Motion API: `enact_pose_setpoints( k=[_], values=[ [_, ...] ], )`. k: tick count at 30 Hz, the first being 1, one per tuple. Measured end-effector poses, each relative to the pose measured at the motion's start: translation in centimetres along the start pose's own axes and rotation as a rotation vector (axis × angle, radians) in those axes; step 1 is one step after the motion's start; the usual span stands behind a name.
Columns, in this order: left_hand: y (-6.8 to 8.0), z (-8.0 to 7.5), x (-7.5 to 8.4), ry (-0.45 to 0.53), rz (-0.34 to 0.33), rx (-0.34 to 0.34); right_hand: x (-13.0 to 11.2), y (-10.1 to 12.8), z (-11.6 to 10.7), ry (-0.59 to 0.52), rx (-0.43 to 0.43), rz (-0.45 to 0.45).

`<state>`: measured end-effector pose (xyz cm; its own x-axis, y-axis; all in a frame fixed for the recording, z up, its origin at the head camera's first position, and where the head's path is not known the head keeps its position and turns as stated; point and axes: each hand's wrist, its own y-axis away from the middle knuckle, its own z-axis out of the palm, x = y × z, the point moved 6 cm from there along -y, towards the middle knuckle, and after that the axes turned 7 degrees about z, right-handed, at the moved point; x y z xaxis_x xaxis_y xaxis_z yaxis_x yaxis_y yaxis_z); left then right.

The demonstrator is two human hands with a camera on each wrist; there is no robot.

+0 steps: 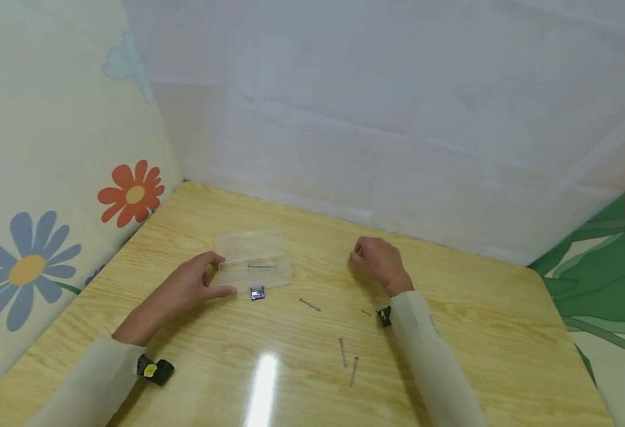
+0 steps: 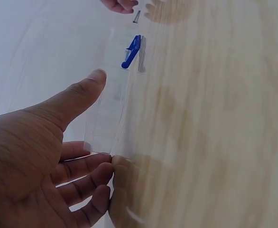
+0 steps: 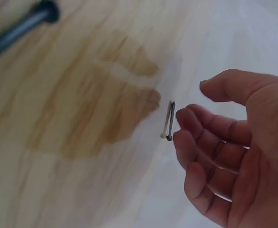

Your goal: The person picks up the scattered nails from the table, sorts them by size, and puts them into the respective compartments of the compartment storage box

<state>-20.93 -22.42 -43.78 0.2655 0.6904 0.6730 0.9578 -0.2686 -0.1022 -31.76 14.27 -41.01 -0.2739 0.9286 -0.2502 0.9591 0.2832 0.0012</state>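
Observation:
A clear plastic box point(image 1: 229, 274) lies on the table with its lid point(image 1: 251, 243) folded back; one nail point(image 1: 261, 266) is inside. A blue latch point(image 1: 257, 293) stands out from the front side. My left hand point(image 1: 192, 281) spans the box's left end, thumb by the front corner and relaxed fingertips touching the end, as the left wrist view shows. My right hand point(image 1: 379, 264) is low over the table, right of the box. Its fingers point(image 3: 189, 126) are loosely curled and hold nothing. A nail point(image 3: 172, 118) shows just past its fingertips in the right wrist view.
Loose nails lie on the table: one point(image 1: 309, 304) right of the latch, two point(image 1: 343, 352) farther front, and one point(image 1: 366, 312) beside the right wrist. A white cloth wall point(image 1: 371, 118) rises behind the table; flowered cloth point(image 1: 24, 148) covers the left side.

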Motion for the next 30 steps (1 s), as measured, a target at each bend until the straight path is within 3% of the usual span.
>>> enact_pose_setpoints(
  k=[12, 30],
  values=[
    [0.1, 0.1, 0.1, 0.008, -0.002, 0.003, 1.2, -0.3, 0.7, -0.003, -0.02, 0.075],
    [0.1, -0.1, 0.0, -0.004, -0.005, 0.007, 1.3, -1.0, 1.0, -0.009, -0.052, 0.082]
  ],
)
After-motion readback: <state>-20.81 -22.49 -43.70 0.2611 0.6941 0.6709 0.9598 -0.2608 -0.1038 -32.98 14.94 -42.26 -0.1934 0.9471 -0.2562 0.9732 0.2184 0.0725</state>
